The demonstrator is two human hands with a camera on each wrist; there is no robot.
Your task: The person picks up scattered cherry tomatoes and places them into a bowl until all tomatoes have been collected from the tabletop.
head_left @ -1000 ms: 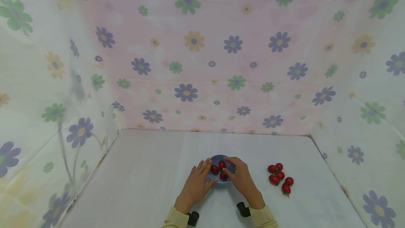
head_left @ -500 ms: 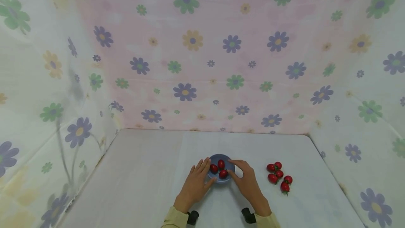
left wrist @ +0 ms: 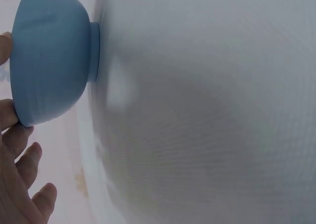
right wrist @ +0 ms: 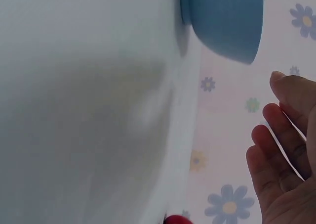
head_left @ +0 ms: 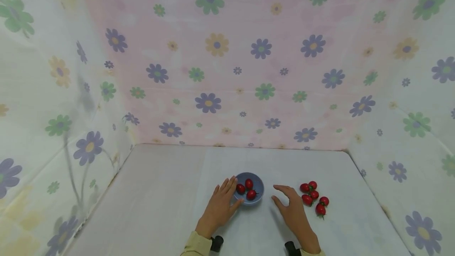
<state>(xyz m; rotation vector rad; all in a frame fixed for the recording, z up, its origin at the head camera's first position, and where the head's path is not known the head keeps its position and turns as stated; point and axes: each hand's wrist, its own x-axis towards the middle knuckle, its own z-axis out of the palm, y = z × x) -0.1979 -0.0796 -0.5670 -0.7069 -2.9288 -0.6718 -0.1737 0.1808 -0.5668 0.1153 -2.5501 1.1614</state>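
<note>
A small blue bowl (head_left: 262, 196) stands upright on the white table with three red cherry tomatoes (head_left: 251, 195) in it. Against the bowl's left side rests my left hand (head_left: 219, 206), fingers nearly straight at the rim and thumb at the near edge. The left wrist view shows its thumb and index finger touching the bowl (left wrist: 52, 61), the other fingers apart from it. My right hand (head_left: 294, 209) holds nothing, thumb and fingers spread, between the bowl and a loose group of several cherry tomatoes (head_left: 314, 195). In the right wrist view a gap separates this hand from the bowl (right wrist: 227, 21).
White cloth covers the table (head_left: 160, 192), which meets a flower-printed back wall (head_left: 227, 90) and similar side walls. Dark wrist mounts (head_left: 217, 244) sit under both wrists. A sliver of a red tomato (right wrist: 177, 219) shows at the bottom of the right wrist view.
My right hand has let go of a tomato in the bowl, drawn out over the rim and moved right toward the loose tomatoes. The left hand and bowl have stayed put.
</note>
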